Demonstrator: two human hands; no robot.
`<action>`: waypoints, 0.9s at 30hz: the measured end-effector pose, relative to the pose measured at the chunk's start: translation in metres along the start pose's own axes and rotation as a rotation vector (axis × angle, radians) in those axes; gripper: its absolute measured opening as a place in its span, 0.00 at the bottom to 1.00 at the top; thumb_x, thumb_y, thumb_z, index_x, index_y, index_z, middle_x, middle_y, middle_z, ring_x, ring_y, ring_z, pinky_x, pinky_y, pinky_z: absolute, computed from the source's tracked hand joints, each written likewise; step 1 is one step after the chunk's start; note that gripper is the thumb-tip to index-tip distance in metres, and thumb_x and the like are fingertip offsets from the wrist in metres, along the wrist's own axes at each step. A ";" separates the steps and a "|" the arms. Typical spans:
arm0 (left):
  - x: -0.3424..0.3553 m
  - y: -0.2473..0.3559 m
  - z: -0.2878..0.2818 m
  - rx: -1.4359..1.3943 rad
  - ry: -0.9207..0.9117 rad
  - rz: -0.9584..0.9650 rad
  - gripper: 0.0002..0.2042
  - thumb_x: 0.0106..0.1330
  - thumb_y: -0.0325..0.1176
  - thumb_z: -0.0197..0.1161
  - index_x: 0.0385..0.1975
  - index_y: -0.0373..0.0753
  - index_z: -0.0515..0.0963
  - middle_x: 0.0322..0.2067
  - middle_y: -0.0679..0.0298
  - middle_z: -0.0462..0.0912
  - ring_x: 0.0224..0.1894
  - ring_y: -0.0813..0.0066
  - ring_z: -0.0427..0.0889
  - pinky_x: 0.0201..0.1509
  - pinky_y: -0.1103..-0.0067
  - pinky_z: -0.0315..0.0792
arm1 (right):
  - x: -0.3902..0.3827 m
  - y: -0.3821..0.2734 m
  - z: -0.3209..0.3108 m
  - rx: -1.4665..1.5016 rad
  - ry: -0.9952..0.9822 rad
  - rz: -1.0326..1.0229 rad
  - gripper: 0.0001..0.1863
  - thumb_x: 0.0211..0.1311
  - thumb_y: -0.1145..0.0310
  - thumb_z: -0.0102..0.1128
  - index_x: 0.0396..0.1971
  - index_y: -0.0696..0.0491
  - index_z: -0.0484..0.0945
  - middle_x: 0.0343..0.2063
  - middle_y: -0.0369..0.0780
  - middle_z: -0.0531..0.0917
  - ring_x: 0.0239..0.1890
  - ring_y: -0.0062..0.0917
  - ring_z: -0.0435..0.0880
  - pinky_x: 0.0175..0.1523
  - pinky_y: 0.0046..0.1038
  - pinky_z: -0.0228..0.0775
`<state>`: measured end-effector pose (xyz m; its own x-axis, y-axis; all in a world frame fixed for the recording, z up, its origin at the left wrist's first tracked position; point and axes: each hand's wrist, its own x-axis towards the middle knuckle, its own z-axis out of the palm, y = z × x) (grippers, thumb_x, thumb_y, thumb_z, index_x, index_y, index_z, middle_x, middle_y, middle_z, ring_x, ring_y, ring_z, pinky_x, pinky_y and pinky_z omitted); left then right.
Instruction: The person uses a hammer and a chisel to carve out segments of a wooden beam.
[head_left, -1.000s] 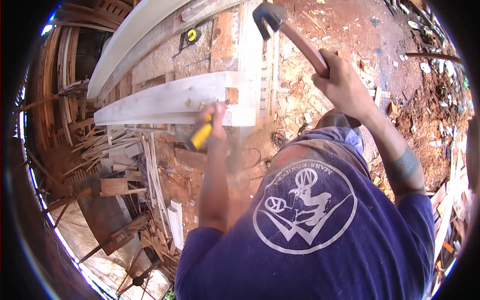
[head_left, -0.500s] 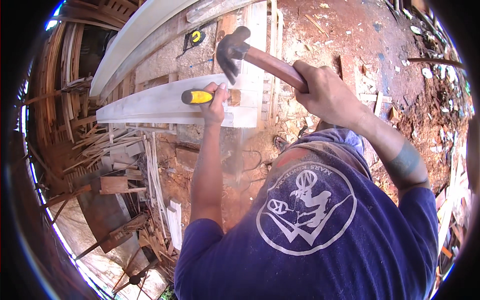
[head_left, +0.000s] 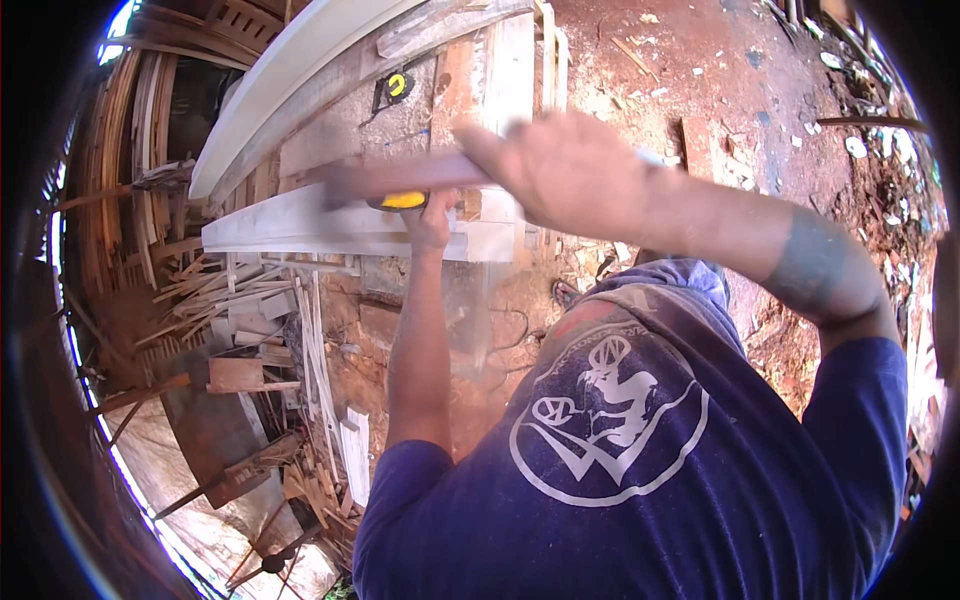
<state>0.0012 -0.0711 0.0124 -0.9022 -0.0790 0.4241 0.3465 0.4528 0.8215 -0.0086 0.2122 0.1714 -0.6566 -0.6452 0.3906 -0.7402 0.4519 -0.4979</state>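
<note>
Now the hammer (head_left: 418, 175) has swung farther left.

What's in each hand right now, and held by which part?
Right hand: a hammer, blurred, by its brown handle. Left hand: a yellow-handled tool, by the handle; its working end can't be made out.

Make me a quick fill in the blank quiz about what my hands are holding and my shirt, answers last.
1. The right hand grips the blurred hammer by its ____.
2. The left hand holds a tool whose visible colour is mainly ____.
3. The shirt is dark ____.

Missing words: handle; yellow; blue.
</note>
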 end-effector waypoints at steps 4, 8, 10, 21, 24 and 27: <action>0.007 0.012 0.000 -0.288 -0.128 -0.222 0.18 0.69 0.29 0.60 0.18 0.41 0.62 0.16 0.71 0.67 0.20 0.84 0.62 0.26 0.80 0.58 | 0.013 0.004 -0.035 -0.216 -0.087 0.007 0.21 0.56 0.75 0.60 0.50 0.61 0.70 0.21 0.47 0.83 0.25 0.44 0.86 0.30 0.43 0.78; -0.002 0.008 -0.012 -0.343 -0.137 -0.281 0.19 0.69 0.31 0.62 0.17 0.41 0.62 0.16 0.71 0.66 0.21 0.84 0.61 0.25 0.80 0.57 | 0.038 -0.008 -0.051 -0.091 0.449 -0.193 0.22 0.55 0.73 0.62 0.50 0.60 0.70 0.21 0.45 0.83 0.24 0.41 0.86 0.29 0.42 0.78; -0.003 0.011 -0.012 -0.300 -0.127 -0.298 0.19 0.68 0.30 0.63 0.17 0.42 0.61 0.16 0.71 0.67 0.21 0.84 0.62 0.25 0.80 0.57 | 0.035 -0.013 -0.034 0.143 0.514 -0.202 0.22 0.55 0.72 0.63 0.50 0.60 0.69 0.20 0.45 0.82 0.24 0.40 0.86 0.29 0.41 0.78; -0.007 0.013 0.005 -0.188 -0.049 -0.274 0.18 0.69 0.31 0.61 0.17 0.40 0.63 0.16 0.70 0.68 0.22 0.83 0.65 0.27 0.81 0.59 | -0.058 0.039 -0.011 0.345 -0.045 0.604 0.14 0.57 0.81 0.51 0.45 0.63 0.73 0.25 0.52 0.83 0.29 0.45 0.86 0.38 0.41 0.80; 0.001 0.011 0.013 -0.246 0.078 -0.228 0.16 0.69 0.25 0.58 0.19 0.41 0.62 0.15 0.71 0.65 0.18 0.82 0.61 0.25 0.80 0.61 | -0.099 0.045 0.001 0.378 0.091 0.653 0.13 0.57 0.79 0.52 0.42 0.63 0.73 0.25 0.55 0.82 0.30 0.48 0.85 0.39 0.44 0.76; 0.003 0.009 0.012 -0.240 0.115 -0.200 0.17 0.67 0.26 0.60 0.17 0.41 0.63 0.14 0.71 0.65 0.16 0.82 0.61 0.21 0.81 0.58 | -0.112 0.056 0.017 0.372 0.099 0.773 0.12 0.56 0.75 0.55 0.39 0.63 0.73 0.26 0.58 0.81 0.32 0.53 0.83 0.40 0.46 0.73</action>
<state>-0.0014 -0.0566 0.0160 -0.9283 -0.2513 0.2741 0.2282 0.1972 0.9534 0.0259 0.2990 0.0865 -0.9788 -0.1754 -0.1054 0.0036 0.5000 -0.8660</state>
